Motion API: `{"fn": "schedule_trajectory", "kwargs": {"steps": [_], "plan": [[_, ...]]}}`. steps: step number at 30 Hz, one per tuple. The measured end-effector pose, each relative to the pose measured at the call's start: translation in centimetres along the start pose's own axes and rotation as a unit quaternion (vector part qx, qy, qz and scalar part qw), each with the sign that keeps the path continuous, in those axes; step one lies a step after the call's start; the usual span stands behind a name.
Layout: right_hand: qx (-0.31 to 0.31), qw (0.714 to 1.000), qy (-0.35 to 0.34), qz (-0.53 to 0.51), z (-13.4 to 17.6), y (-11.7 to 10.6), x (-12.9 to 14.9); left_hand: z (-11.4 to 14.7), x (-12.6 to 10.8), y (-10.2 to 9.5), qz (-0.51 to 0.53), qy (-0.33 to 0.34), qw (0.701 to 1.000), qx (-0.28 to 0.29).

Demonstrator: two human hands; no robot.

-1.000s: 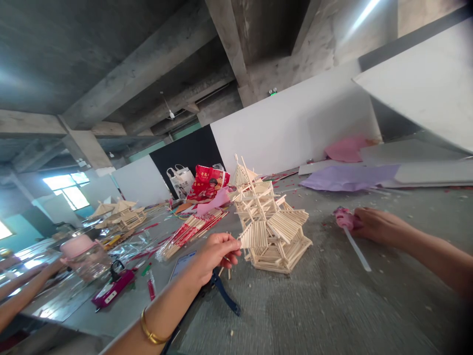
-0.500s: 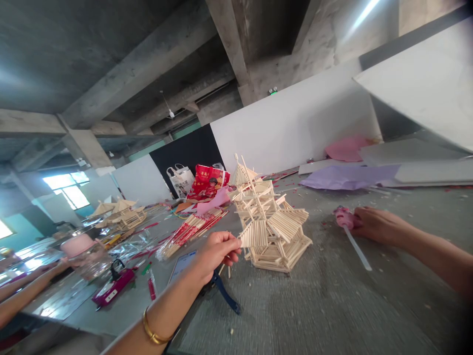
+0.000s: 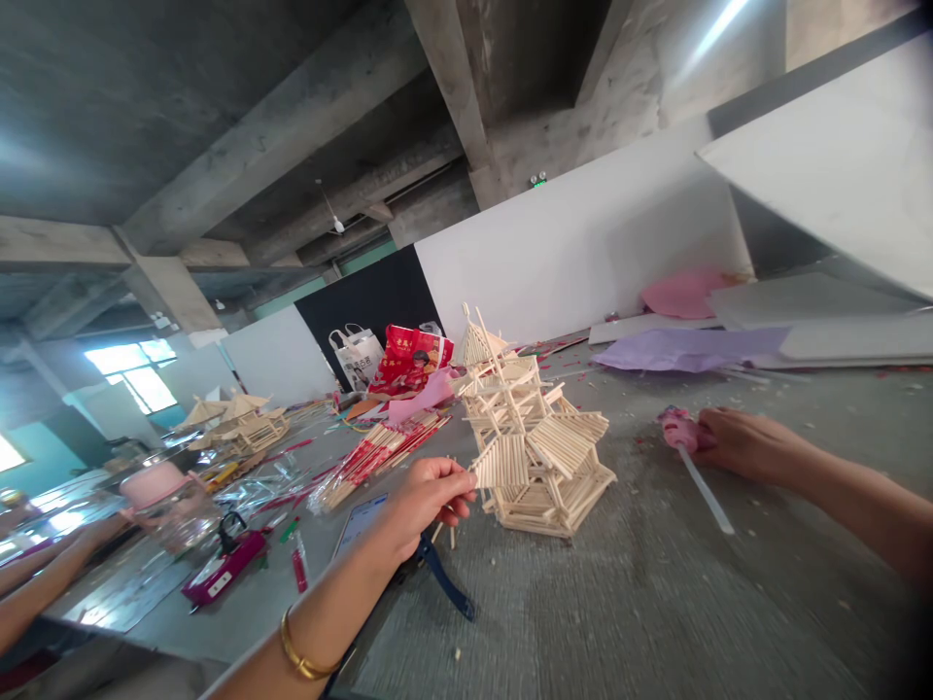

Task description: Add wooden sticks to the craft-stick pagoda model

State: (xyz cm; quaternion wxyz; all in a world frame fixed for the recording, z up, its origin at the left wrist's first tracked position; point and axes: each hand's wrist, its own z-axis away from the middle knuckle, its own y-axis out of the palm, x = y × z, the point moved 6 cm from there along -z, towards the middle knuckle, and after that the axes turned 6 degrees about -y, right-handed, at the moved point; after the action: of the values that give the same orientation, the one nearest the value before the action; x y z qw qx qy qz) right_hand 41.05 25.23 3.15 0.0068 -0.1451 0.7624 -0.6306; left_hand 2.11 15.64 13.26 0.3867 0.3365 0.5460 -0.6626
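Observation:
A tiered pagoda model [image 3: 550, 501] made of thin wooden sticks stands upright on the grey table. On its near left side, my left hand [image 3: 433, 496] pinches the outer edge of a slatted roof panel [image 3: 502, 463] between thumb and fingers. That panel touches the model's lower tier; whether it is fixed there I cannot tell. Over to the right, my right hand [image 3: 733, 439] is closed around a pink glue gun [image 3: 677, 428] resting at the table surface. A whitish glue stick [image 3: 707, 491] sticks out of it toward me. The fingers on the gun's handle are partly hidden.
Left of the model lie bundled sticks [image 3: 379, 452], a phone [image 3: 361, 525], a dark blue-handled tool [image 3: 448, 583] and a purple power strip [image 3: 225, 569]. A co-worker's arm [image 3: 65, 554] reaches near a pink-lidded jar [image 3: 167, 501]. Purple paper [image 3: 685, 350] lies at the back right.
Both my hands, the roof panel and the glue gun look nearly unmoved. At the far left, the co-worker's hand has drawn slightly away from the jar.

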Motion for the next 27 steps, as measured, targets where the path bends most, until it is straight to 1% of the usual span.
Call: {"fn": "schedule_trajectory", "kwargs": {"steps": [8,17,22,27], "plan": [[-0.006,1.0,-0.005,0.004,-0.54,1.1,-1.09,-0.06,-0.15,0.06,-0.001,0.002,1.0,-0.01],[-0.002,1.0,-0.001,0.003,-0.22,0.51,-0.42,0.04,-0.11,-0.02,-0.001,0.007,1.0,-0.019],[-0.009,1.0,0.001,0.006,-0.32,0.6,-0.63,-0.01,-0.12,-0.09,-0.008,0.014,1.0,-0.027],[-0.009,1.0,-0.005,0.003,-0.21,0.66,-0.62,0.41,-0.19,-0.16,-0.012,0.019,1.0,-0.021]]}}
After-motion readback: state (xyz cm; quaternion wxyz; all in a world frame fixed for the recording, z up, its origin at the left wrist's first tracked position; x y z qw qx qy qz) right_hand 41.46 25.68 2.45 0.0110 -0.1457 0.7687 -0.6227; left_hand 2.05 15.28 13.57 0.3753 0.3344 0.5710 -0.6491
